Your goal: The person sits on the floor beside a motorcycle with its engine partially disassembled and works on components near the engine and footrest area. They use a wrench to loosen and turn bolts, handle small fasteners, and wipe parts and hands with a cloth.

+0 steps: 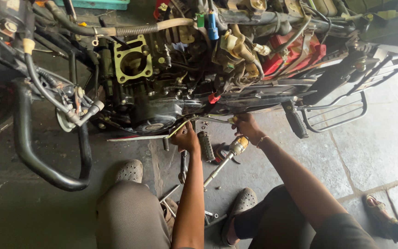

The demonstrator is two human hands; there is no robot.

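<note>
Two knees in grey trousers filled the bottom of the frame, with a pair of grey perforated clogs (130,170) planted on the concrete floor (374,143) just above them. From between the knees the left forearm rose toward the middle of the frame, and the left hand (186,138) was closed around a thin metal rod (139,137) that ran out to the left, low under the engine; the fingers were curled shut on its near end. Just right of it, the right hand (246,127) was likewise curled tight, gripping the end of a slim bar (217,120) below the crankcase, a thin bracelet showing at the wrist. Both hands sat close together, just under the middle of the frame, directly beneath the stripped motorcycle engine (162,92).

Between the hands a black ribbed footpeg (205,145) hung down. Below the right hand a screwdriver with a yellow and clear handle (229,156) lay on the floor, its shaft pointing toward the lower left, beside other loose tools near the left wrist. The open cylinder mouth with its greenish gasket (133,59) sat in the upper left centre. A black crash bar (38,157) curved through the left of the frame, and a black rear foot rack (337,113) stood at the right. A sandalled foot (379,210) of another person showed at the lower right edge.
</note>
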